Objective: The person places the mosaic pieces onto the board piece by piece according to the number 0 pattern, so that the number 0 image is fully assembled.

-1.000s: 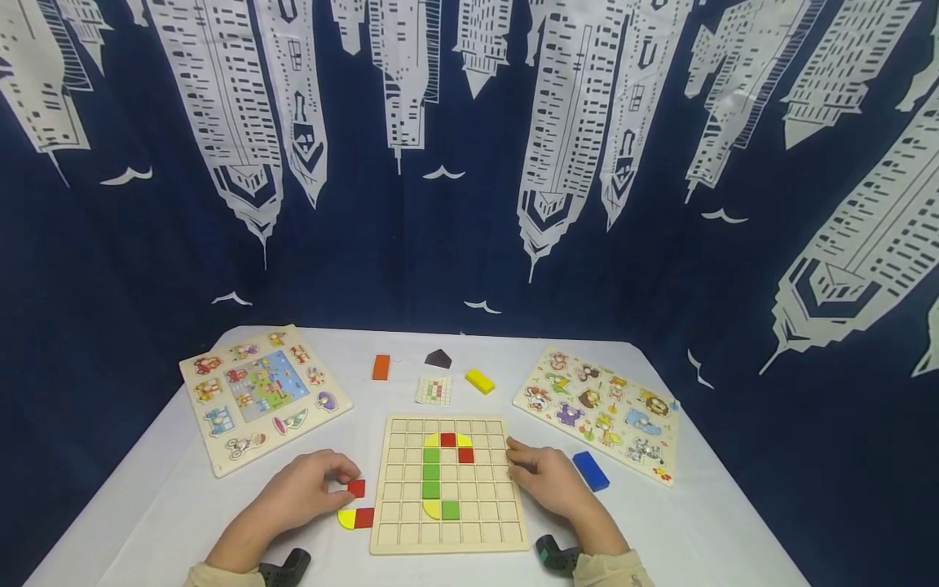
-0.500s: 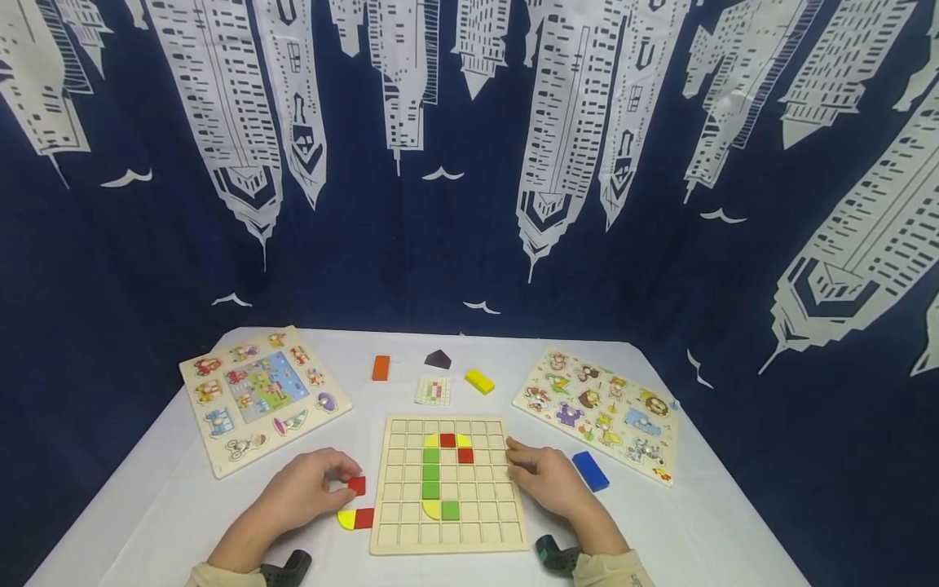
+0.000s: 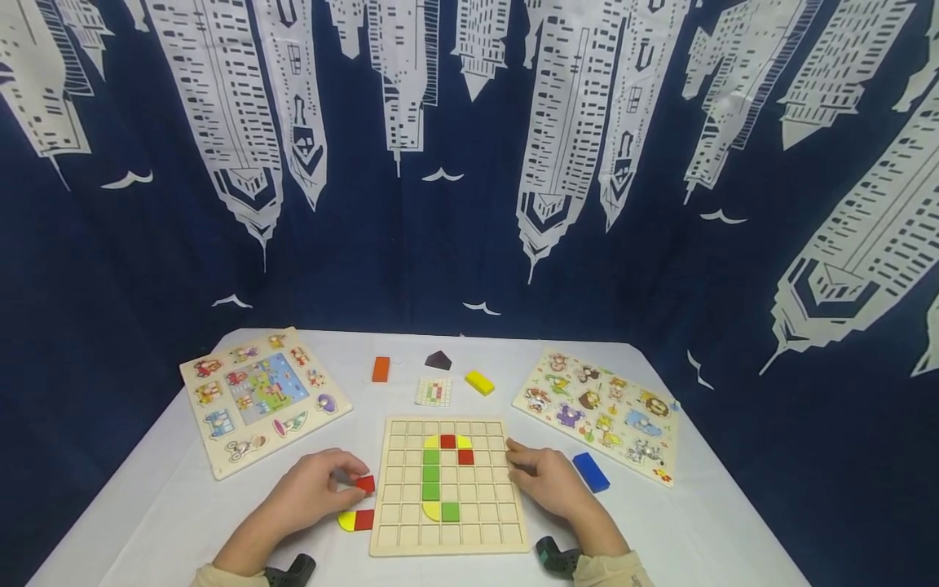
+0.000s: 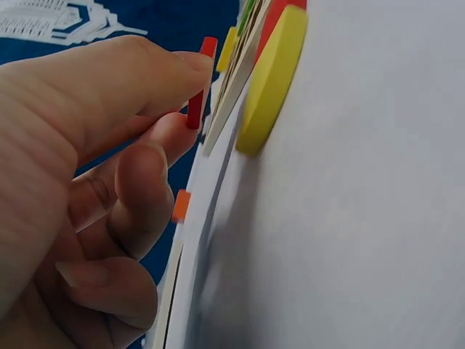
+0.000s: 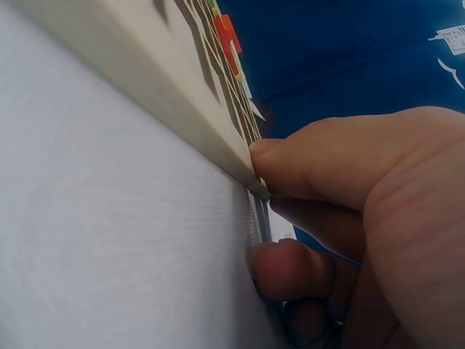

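My left hand [image 3: 311,493] pinches a red square tile [image 4: 203,87] by its edges between thumb and fingertips, at the left side of a wooden grid board [image 3: 399,534]. The other left fingers curl loosely below. A yellow quarter-round tile [image 3: 346,520] and a second red square tile [image 3: 363,519] lie side by side close to the board's left edge. On the grid, red, green and yellow tiles form a hooked shape, including a column of green squares [image 3: 430,473]. My right hand [image 3: 544,481] rests with its thumb and fingertips against the board's right edge.
A small pattern card [image 3: 434,392] lies behind the board. Around it are an orange block [image 3: 381,369], a dark pentagon [image 3: 438,359] and a yellow block [image 3: 480,382]. A blue block [image 3: 591,472] is at right. Picture puzzles stand left [image 3: 213,444] and right [image 3: 546,363].
My left hand has moved slightly right with the pinched red tile, bringing it closer to the board's left edge. The right hand and the tiles on the board stay put.
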The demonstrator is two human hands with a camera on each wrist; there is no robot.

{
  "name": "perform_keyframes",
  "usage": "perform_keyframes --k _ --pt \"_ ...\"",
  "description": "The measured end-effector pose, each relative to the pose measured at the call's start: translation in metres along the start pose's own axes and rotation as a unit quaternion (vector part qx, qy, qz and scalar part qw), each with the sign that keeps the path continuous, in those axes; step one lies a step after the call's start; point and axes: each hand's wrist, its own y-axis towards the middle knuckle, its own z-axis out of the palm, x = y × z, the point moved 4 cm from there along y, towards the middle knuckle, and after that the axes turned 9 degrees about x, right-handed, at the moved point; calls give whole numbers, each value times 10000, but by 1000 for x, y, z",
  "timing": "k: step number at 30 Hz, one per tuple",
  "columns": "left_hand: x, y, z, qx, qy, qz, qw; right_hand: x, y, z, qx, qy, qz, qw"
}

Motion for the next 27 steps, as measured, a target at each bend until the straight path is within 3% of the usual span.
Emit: perform_keyframes --k 9,16,27 --pt "-19 4 9 94 -88 259 9996 0 -4 -1 -60 -37 62 10000" --pt "-45 14 27 420 -217 795 9957 -3 -5 -2 -83 -92 98 9999" --pt "-88 40 41 374 532 1155 9912 -2 0 0 -47 -30 -73 10000"
